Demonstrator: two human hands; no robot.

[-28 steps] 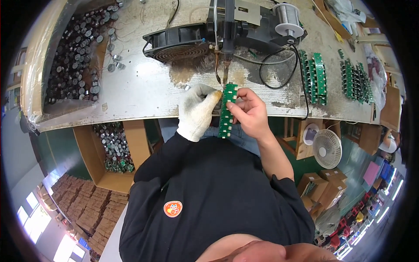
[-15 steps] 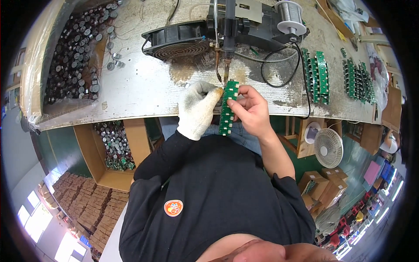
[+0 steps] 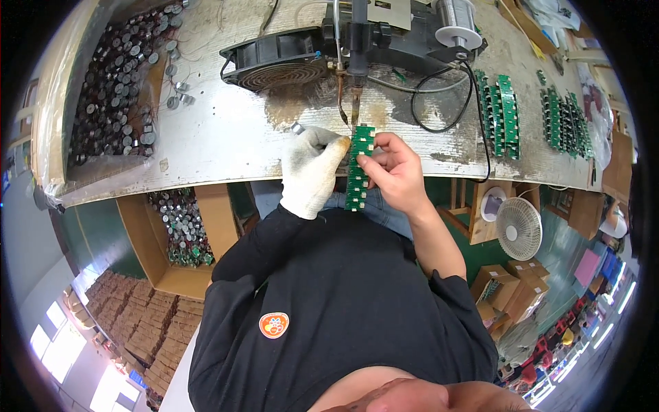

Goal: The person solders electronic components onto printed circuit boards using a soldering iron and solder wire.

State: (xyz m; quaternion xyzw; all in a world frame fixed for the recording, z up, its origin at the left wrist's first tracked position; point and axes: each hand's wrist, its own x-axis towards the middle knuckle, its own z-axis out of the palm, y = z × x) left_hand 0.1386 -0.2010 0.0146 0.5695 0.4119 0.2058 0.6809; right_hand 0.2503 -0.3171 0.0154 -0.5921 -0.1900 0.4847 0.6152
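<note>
My right hand [image 3: 395, 172], bare, pinches the edge of a green circuit board strip [image 3: 358, 180] standing lengthwise in front of me. My left hand [image 3: 310, 168] wears a whitish glove, stained at the thumb. It is closed, with a small silver motor [image 3: 297, 128] poking out above the curled fingers. Its thumb tip meets the strip's upper left edge; any wires there are too fine to make out. Just above the strip's top end is the tip of a mounted soldering iron [image 3: 355, 110], with a thin solder feed tube [image 3: 341, 103] beside it.
A black fan [image 3: 274, 65] and a solder spool [image 3: 456, 20] stand behind the iron. Many small motors fill a tray [image 3: 65, 103] at left. More board strips [image 3: 506, 117] lie at right, past a looping black cable [image 3: 443, 130]. An open carton [image 3: 141, 237] sits below the table edge.
The silver motor shows more plainly above my gloved left hand, which has shifted very slightly. The strip and my right hand stay almost in place under the iron.
</note>
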